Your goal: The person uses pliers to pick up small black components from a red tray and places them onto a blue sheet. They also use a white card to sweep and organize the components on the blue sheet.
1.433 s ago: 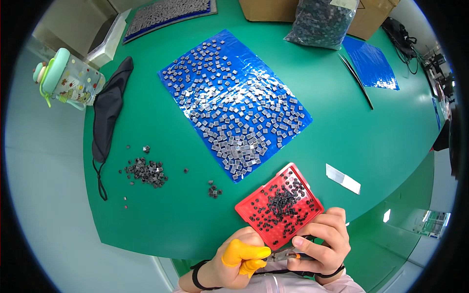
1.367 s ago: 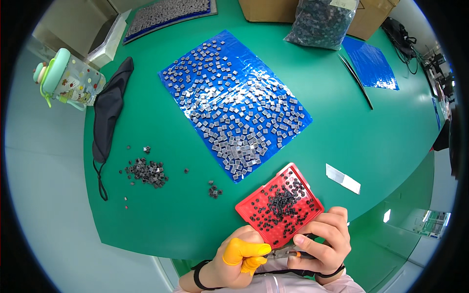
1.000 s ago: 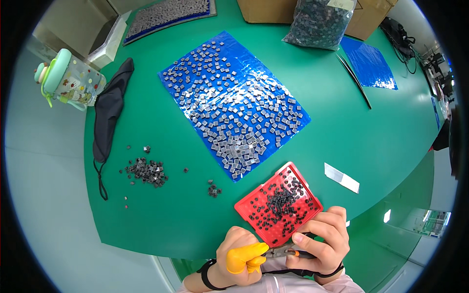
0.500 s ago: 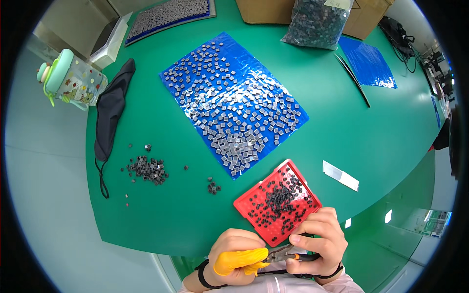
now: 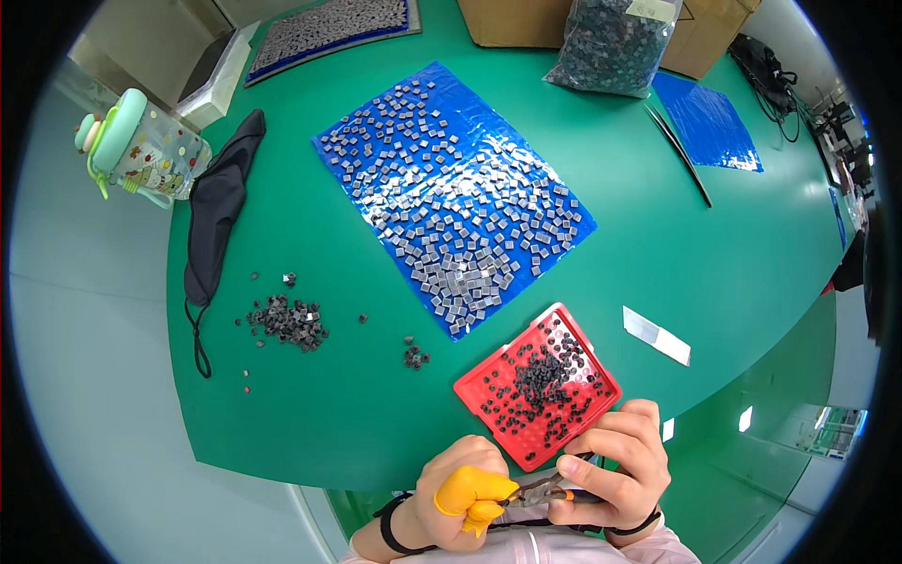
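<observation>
Yellow finger covers [image 5: 474, 491] wrap the thumb and forefinger of my left hand [image 5: 449, 484], which is closed in a pinch at the jaws of a pair of pliers. Whatever sits between those fingertips is too small to make out. My right hand [image 5: 620, 465] grips the pliers [image 5: 537, 491] by their black and orange handles, jaws toward the left hand. Just beyond both hands lies a red tray [image 5: 477, 383], its near corner close to the right fingers. Small black parts [image 5: 542, 378] are scattered over it, thickest in the middle.
A blue sheet [image 5: 376, 108] covered with small square metal pieces lies ahead. Dark parts form a pile [image 5: 291, 322] and a small cluster [image 5: 414, 357] at left. A white strip [image 5: 656, 336], tweezers [image 5: 681, 155], a bag of parts [image 5: 615, 47], a black mask [image 5: 221, 207] and a bottle [image 5: 150, 155] lie around.
My left hand has turned slightly and its fingers have bunched closer at the plier jaws. The right hand keeps its grip on the pliers. The whole view has shifted a little.
</observation>
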Action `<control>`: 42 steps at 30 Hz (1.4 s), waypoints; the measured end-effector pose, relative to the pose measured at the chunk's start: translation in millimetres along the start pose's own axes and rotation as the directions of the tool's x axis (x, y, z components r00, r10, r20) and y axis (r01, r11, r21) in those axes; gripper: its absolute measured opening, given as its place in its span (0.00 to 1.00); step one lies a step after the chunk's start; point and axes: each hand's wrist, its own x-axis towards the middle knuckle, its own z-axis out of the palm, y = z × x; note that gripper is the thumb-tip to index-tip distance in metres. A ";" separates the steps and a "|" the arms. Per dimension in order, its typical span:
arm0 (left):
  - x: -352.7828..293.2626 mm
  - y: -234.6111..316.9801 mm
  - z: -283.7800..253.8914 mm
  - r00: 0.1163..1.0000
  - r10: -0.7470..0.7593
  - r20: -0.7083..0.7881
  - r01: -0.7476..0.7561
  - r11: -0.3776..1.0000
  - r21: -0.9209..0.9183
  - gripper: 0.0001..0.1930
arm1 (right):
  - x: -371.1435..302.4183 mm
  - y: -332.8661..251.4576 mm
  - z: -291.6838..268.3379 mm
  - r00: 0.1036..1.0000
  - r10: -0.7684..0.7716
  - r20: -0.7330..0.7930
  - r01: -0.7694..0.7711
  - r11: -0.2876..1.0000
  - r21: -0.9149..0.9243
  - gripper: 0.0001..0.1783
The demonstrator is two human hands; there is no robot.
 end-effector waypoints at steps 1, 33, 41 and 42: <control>-0.2 0.2 -0.2 1.000 -0.022 -0.002 0.022 1.000 -0.008 0.10 | -0.3 0.3 0.4 1.000 0.001 -0.006 -0.001 1.000 0.000 0.24; 4.1 13.4 0.5 0.941 -0.244 -0.236 0.230 0.969 -0.087 0.11 | 2.1 6.4 -1.7 0.999 0.013 -0.052 -0.014 0.999 -0.030 0.24; 18.8 29.0 13.4 0.797 -0.512 -0.319 0.254 0.765 -0.592 0.13 | 3.4 8.5 -1.2 0.998 0.027 -0.058 -0.026 1.000 0.005 0.25; 18.8 28.3 14.9 0.818 -0.457 -0.351 0.203 0.799 -0.566 0.12 | 3.7 9.0 -1.3 0.998 0.031 -0.056 -0.030 0.999 0.025 0.25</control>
